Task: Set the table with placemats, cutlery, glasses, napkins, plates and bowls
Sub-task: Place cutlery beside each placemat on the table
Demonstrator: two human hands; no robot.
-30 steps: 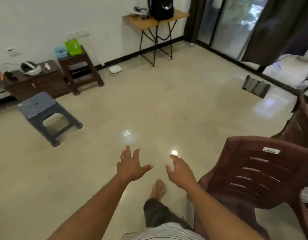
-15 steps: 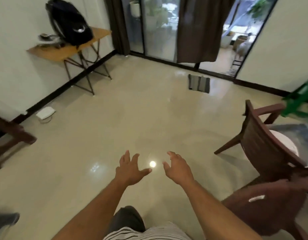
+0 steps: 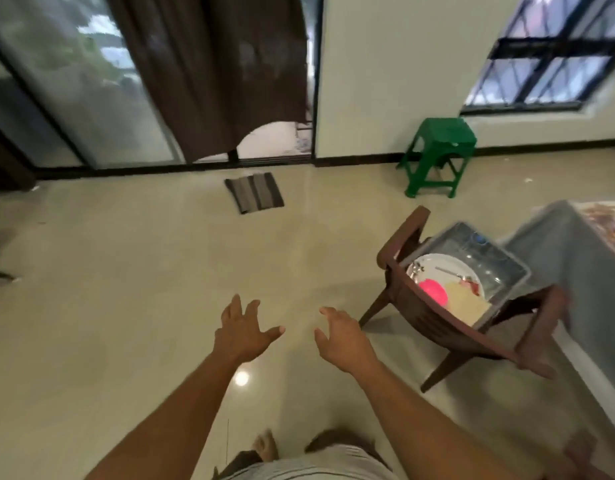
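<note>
The floor (image 3: 143,289) is glossy cream. A grey mat (image 3: 254,192) on it has dark stripes. The curtain (image 3: 212,71) is dark brown, the stool (image 3: 439,152) bright green. The brown chair (image 3: 437,323) carries a clear bin (image 3: 500,268) with a white plate (image 3: 437,263), a pink bowl (image 3: 434,294) and a beige napkin (image 3: 467,304). The table (image 3: 558,244) is grey.

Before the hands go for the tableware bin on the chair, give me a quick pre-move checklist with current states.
1. Left hand free: ok, fingers spread, holds nothing.
2. Right hand free: ok, relaxed, holds nothing.
3. Clear plastic bin seated on the brown chair: ok.
4. Tableware in the bin: ok, white plate, pink bowl, cutlery visible.
5. Glasses and napkins present: cannot tell, blurred.
6. Table near the chair: ok, grey cloth edge just beyond it.
</note>
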